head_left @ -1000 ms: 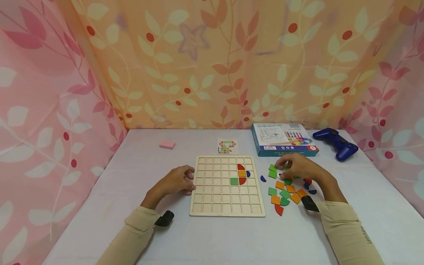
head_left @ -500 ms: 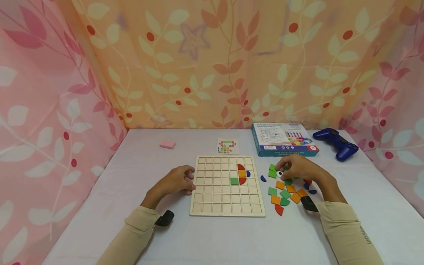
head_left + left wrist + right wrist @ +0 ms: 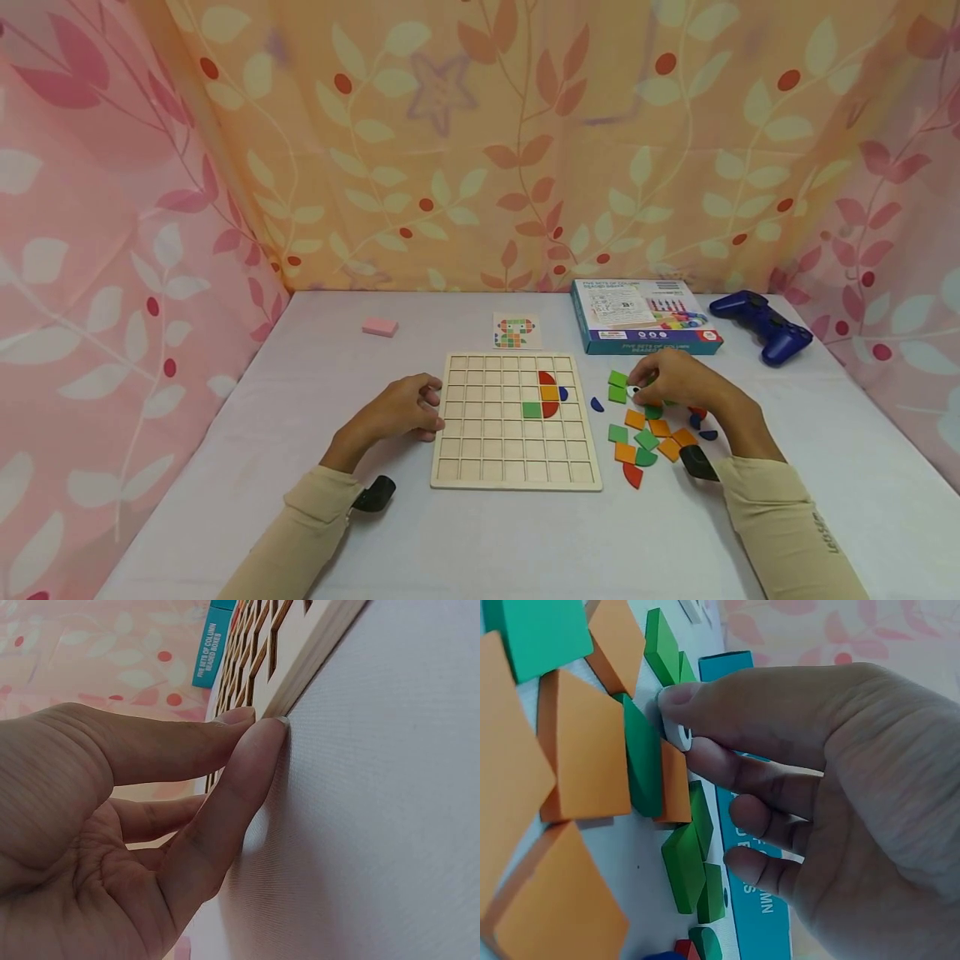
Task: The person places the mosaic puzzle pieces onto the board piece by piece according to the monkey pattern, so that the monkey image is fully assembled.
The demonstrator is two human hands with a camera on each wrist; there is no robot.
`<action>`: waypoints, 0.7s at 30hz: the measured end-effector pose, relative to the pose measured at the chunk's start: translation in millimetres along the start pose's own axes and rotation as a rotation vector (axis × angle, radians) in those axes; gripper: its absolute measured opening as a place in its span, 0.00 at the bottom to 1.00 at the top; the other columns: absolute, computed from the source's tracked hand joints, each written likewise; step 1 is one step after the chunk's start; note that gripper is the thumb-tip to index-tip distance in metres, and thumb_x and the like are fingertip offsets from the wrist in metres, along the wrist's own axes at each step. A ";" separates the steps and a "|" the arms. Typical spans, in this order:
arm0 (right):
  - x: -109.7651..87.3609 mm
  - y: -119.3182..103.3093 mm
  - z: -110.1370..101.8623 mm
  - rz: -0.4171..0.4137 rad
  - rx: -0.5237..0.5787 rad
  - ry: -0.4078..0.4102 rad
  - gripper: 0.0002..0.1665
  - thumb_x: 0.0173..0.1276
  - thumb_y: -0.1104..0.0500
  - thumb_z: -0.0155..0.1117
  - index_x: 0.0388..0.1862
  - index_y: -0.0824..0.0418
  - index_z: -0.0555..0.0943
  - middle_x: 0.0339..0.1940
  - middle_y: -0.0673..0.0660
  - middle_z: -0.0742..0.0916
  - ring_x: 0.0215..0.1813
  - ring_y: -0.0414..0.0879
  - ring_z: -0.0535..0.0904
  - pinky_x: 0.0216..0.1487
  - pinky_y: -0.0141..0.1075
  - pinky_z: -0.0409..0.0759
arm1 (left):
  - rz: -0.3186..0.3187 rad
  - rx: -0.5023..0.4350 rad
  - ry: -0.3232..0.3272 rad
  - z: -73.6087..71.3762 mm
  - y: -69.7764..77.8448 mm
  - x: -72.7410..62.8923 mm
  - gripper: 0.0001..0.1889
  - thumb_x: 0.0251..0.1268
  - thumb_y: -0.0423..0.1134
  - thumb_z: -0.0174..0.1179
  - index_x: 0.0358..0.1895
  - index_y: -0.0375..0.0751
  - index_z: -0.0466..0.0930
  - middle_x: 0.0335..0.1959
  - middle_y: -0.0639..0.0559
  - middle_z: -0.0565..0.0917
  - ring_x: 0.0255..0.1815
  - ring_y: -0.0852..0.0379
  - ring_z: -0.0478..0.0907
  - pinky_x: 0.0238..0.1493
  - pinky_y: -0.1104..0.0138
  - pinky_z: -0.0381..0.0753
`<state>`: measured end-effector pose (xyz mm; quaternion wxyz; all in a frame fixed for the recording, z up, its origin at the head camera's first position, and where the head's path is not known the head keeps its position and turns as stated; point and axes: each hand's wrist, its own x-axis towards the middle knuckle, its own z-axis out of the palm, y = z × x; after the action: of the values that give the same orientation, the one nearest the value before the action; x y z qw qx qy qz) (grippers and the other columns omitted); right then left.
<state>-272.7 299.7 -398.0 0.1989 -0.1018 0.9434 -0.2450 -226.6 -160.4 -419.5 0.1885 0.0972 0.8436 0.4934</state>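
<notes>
My left hand [image 3: 397, 408] holds the left edge of a wooden grid board [image 3: 480, 477], thumb and fingertip right at its rim in the left wrist view. In the board's right part sit two red quarter-circles, an orange square [image 3: 550, 393], a blue half-circle [image 3: 563, 394] and a green square [image 3: 532, 410]. My right hand [image 3: 678, 379] pinches a white round eye piece [image 3: 676, 727] with a black dot between thumb and forefinger. Around it lie loose pieces: light green squares [image 3: 617, 393], orange squares [image 3: 624, 452] and a red quarter-circle [image 3: 633, 474].
A picture card [image 3: 517, 331] lies behind the board. Farther right are a flat teal-and-white box [image 3: 637, 321] and a blue game controller [image 3: 761, 327]. At the back left lies a small pink block [image 3: 380, 327]. A blue half-circle [image 3: 597, 404] lies between board and pile.
The right fingers shift slightly over the pile; the eye piece's face came into view half a second ago and is partly covered by the fingers now. The left hand and board stay put.
</notes>
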 end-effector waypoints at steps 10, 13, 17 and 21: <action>0.7 -12.4 2.5 -0.044 0.043 0.037 0.24 0.66 0.49 0.77 0.57 0.59 0.88 0.51 0.56 0.90 0.48 0.51 0.81 0.51 0.43 0.85 | -0.003 0.019 0.008 0.3 -0.8 0.9 0.33 0.62 0.24 0.70 0.71 0.24 0.69 0.52 0.38 0.78 0.38 0.55 0.85 0.39 0.63 0.91; 1.8 -20.3 5.2 -0.062 0.066 0.039 0.23 0.66 0.49 0.77 0.56 0.58 0.89 0.49 0.55 0.89 0.47 0.51 0.80 0.47 0.39 0.83 | -0.002 0.010 0.006 0.0 -0.7 0.5 0.33 0.63 0.24 0.69 0.71 0.24 0.68 0.52 0.38 0.78 0.38 0.55 0.85 0.39 0.63 0.91; 4.1 -29.9 11.3 -0.092 0.058 0.055 0.20 0.67 0.49 0.77 0.54 0.56 0.90 0.49 0.53 0.89 0.49 0.50 0.81 0.50 0.41 0.84 | 0.002 0.004 0.005 -0.1 -0.7 0.5 0.33 0.62 0.23 0.69 0.71 0.23 0.68 0.52 0.38 0.77 0.38 0.55 0.85 0.39 0.63 0.91; 6.1 -39.3 18.0 -0.137 0.034 0.077 0.20 0.67 0.49 0.77 0.54 0.57 0.90 0.50 0.53 0.90 0.51 0.50 0.82 0.54 0.46 0.86 | 0.001 0.001 0.003 0.2 -0.9 0.7 0.33 0.63 0.23 0.69 0.71 0.23 0.68 0.52 0.38 0.77 0.39 0.55 0.85 0.39 0.63 0.91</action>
<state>-266.8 256.5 -394.6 0.1469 -0.1531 0.9370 -0.2776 -227.2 -160.4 -420.6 0.1870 0.0970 0.8441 0.4930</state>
